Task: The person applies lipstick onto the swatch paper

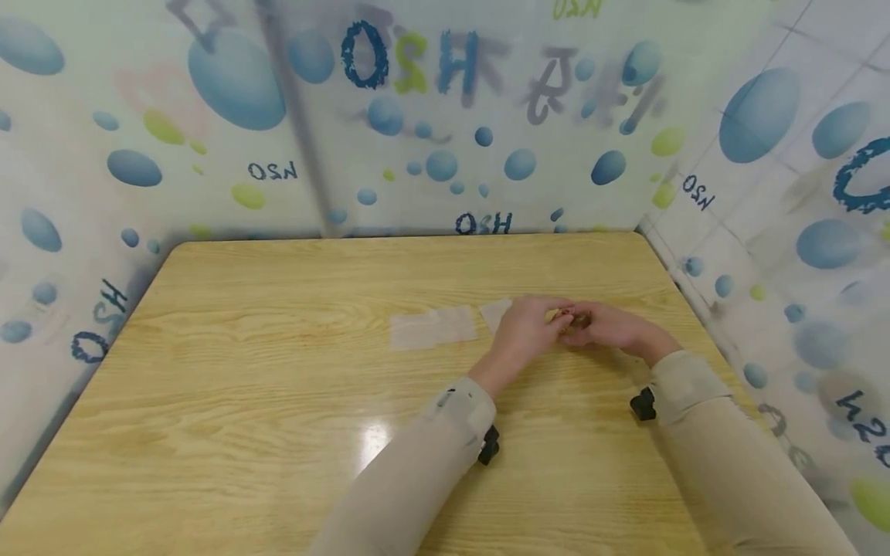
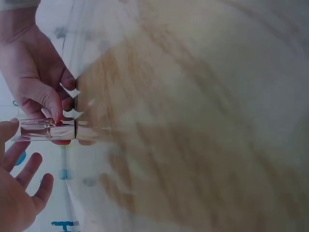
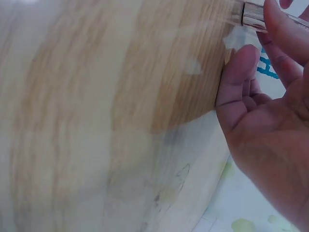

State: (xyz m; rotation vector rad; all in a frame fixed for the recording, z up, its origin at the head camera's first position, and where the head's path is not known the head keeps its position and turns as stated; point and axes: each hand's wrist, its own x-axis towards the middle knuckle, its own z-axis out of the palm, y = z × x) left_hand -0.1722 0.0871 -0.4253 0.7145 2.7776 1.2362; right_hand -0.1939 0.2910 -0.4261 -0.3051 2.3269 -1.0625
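A small shiny lipstick tube (image 2: 46,129) with a pinkish metallic finish stands upright on the table, its base right at the surface. My right hand (image 1: 612,328) pinches its lower part between thumb and finger, as the left wrist view shows. At its top end are the thumb and finger of my left hand (image 1: 523,328), while the other left fingers spread loosely beside it. In the head view the fingers hide most of the tube. The right wrist view shows its lower end (image 3: 253,17) near the top right corner, partly covered by my right hand (image 3: 270,116).
Thin whitish sheets (image 1: 433,327) lie flat left of my hands. Another pale sheet (image 1: 495,315) sits partly behind my left hand. The wood-grain table (image 1: 243,371) ends at a patterned back curtain (image 1: 431,162) and a side wall (image 1: 786,193) at the right.
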